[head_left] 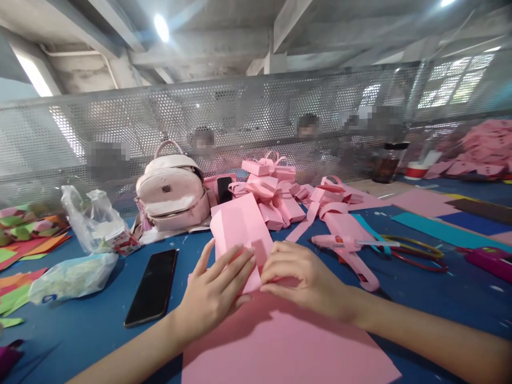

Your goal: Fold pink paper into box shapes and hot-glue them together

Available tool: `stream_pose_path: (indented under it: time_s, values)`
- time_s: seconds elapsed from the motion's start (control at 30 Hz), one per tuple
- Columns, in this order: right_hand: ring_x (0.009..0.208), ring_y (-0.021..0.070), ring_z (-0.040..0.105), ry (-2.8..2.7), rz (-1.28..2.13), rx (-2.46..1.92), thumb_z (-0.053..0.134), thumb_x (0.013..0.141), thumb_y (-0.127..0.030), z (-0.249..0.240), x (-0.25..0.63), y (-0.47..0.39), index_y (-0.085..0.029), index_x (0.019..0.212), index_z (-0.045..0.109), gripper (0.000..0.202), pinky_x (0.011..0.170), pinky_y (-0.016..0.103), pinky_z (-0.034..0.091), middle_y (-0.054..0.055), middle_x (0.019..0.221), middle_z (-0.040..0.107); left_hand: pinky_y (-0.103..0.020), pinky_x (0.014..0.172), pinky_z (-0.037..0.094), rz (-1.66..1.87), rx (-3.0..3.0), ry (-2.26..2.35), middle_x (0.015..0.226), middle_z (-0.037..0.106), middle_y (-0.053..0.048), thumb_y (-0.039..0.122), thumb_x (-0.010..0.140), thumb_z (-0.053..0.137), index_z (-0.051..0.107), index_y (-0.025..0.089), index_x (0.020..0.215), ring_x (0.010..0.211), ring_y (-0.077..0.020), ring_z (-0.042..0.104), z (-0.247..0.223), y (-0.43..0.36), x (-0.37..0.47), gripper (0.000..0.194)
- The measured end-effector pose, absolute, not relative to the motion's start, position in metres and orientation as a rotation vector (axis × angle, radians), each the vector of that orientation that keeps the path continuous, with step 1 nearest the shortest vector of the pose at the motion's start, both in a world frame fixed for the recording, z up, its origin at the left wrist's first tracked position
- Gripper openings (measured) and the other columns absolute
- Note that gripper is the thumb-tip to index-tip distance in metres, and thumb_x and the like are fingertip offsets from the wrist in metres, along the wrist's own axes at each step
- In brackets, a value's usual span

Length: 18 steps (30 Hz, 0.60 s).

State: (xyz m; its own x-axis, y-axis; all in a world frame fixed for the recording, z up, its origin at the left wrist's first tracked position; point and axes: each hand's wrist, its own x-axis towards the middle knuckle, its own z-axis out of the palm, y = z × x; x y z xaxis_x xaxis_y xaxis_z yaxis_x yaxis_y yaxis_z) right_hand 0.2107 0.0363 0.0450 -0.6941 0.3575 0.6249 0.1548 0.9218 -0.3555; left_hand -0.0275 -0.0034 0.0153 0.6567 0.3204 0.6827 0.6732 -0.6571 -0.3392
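A folded sheet of pink paper, creased into panels, is tilted up in front of me between both hands. My left hand lies over its lower left part, fingers stretched across the front and the thumb at the bottom edge. At the lower right edge, my right hand is closed, thumb and curled fingers pinching the paper. Beneath both hands a larger flat pink sheet covers the blue table. Behind the folded paper is a heap of small pink paper boxes with handles.
To the right lie a pink glue gun, blue paper strips and a magenta tool. A black phone, a plastic bag and a backpack are on the left. A perforated metal screen stands behind.
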Motion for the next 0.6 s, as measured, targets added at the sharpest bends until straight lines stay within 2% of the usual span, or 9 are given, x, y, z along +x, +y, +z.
stream_pose_path:
  time_s: [0.2,0.4,0.6]
  values:
    - [0.076,0.0162,0.055,-2.357,0.196,-0.282,0.059,0.104,-0.026,0.0446,0.2117,0.0345,-0.018,0.086,0.073,0.024,0.077,0.032,0.043,0.003,0.083,0.074,-0.051,0.13,0.002,-0.721,-2.197,-0.678,0.141,0.066,-0.007,0.033,0.107,0.049,0.062,0.012,0.138,0.135,-0.0223,0.058,0.0095,-0.0045,-0.0299,0.04]
    - [0.075,0.0166,0.053,-2.319,-0.05,-0.249,0.062,0.102,-0.025,0.0417,0.2106,0.0347,-0.016,0.089,0.069,0.018,0.074,0.033,0.04,0.003,0.082,0.073,-0.05,0.13,0.005,-0.654,-2.147,-0.622,0.146,0.063,-0.007,0.027,0.102,0.059,0.065,0.013,0.135,0.149,-0.0225,0.042,0.01,-0.0064,-0.0302,0.037]
    - [0.082,0.0187,0.05,-2.296,-0.2,-0.258,0.059,0.103,-0.023,0.0428,0.2095,0.0302,-0.021,0.092,0.073,0.018,0.075,0.034,0.037,0.003,0.09,0.071,-0.05,0.13,0.006,-0.647,-2.142,-0.616,0.145,0.064,-0.008,0.028,0.1,0.062,0.066,0.013,0.133,0.147,-0.0231,0.046,0.0095,-0.0052,-0.0288,0.036]
